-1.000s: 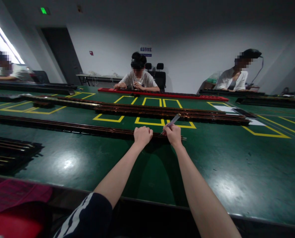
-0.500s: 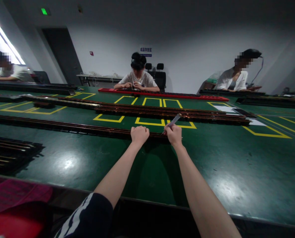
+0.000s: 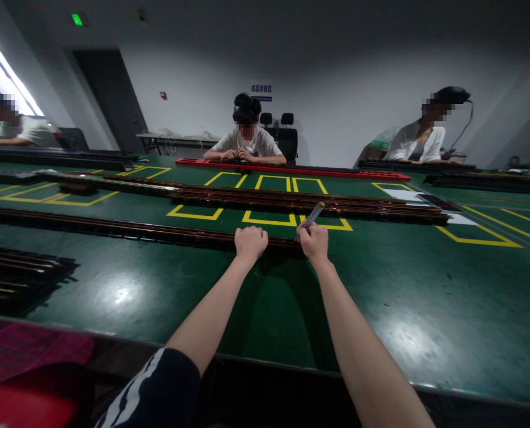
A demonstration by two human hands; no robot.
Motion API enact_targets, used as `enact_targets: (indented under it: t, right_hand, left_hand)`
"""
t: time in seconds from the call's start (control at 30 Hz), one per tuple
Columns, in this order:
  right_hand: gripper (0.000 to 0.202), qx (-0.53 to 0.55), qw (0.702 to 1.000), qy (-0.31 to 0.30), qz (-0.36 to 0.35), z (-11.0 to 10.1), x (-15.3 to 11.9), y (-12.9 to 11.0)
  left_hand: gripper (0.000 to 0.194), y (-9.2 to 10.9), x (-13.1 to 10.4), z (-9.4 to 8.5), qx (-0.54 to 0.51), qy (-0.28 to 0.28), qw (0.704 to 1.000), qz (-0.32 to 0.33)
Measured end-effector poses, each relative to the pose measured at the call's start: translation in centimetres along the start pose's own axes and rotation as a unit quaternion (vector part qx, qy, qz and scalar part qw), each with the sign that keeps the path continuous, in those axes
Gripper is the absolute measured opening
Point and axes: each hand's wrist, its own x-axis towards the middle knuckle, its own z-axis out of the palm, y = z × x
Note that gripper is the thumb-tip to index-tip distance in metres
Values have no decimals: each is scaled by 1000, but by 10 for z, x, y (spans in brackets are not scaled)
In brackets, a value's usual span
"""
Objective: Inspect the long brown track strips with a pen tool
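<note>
A long, dark strip with a coppery sheen (image 3: 113,227) lies across the green table (image 3: 265,321) and runs in from the left. My left hand (image 3: 251,242) is closed over it near its right end; the fingertips are hidden behind the knuckles. In my right hand (image 3: 314,242) is a pen with a clear barrel (image 3: 312,217), gripped between the fingers and tilted up to the right. The pen's lower tip points down at the strip's right end, mostly covered by the fingers. Whether the tip touches the strip cannot be made out.
Behind my hands lies a bundle of similar long strips (image 3: 292,199). More strips (image 3: 15,273) are stacked at the near left. Yellow tape outlines (image 3: 269,223) mark the table. A red rail (image 3: 292,169) lies before a co-worker (image 3: 247,142) opposite. Papers (image 3: 461,220) rest at right.
My right hand with the pen has shifted very slightly to the right. My left hand stays in place on the strip. The hands of the co-worker opposite have moved a little.
</note>
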Motion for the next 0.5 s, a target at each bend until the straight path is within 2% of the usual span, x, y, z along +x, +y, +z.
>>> enact_targets:
  t: [0.5]
  right_hand:
    - [28, 25, 1000, 0, 6, 1, 0, 1]
  left_hand:
    - [46, 0, 0, 1, 15, 3, 1000, 8]
